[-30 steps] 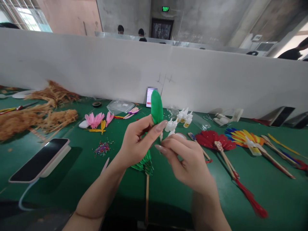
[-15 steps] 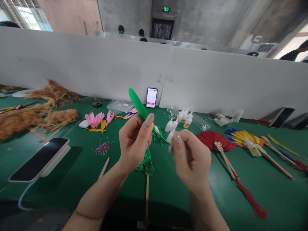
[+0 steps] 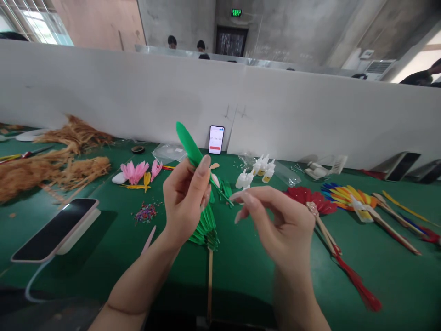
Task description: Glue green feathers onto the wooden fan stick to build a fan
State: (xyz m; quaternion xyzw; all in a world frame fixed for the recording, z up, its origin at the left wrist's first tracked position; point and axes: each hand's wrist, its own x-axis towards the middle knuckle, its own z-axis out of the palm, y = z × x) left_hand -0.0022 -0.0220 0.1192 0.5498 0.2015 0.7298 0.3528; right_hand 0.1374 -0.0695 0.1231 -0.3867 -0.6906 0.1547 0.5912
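My left hand [image 3: 186,197] pinches a green feather [image 3: 189,143], its broad tip pointing up and left and its thin quill pointing down and right. My right hand [image 3: 275,220] is just right of the quill's end, thumb and forefinger apart with nothing seen between them. Below and partly behind my left hand, a green feather fan [image 3: 206,225] lies on the green table, its wooden stick [image 3: 210,280] towards me. Small white glue bottles [image 3: 268,171] stand beyond my right hand.
Pink petals [image 3: 134,172], colourful beads [image 3: 146,213] and a phone on a stand [image 3: 57,230] are on the left, with brown fibre [image 3: 82,133] behind. A red feather fan [image 3: 313,200] and a multicoloured one [image 3: 347,197] lie right. An upright phone [image 3: 216,139] leans against the white partition [image 3: 155,96].
The thumb and forefinger of my right hand have come off the quill and parted, and the hand has shifted slightly right. My left hand has moved a little left with the feather.
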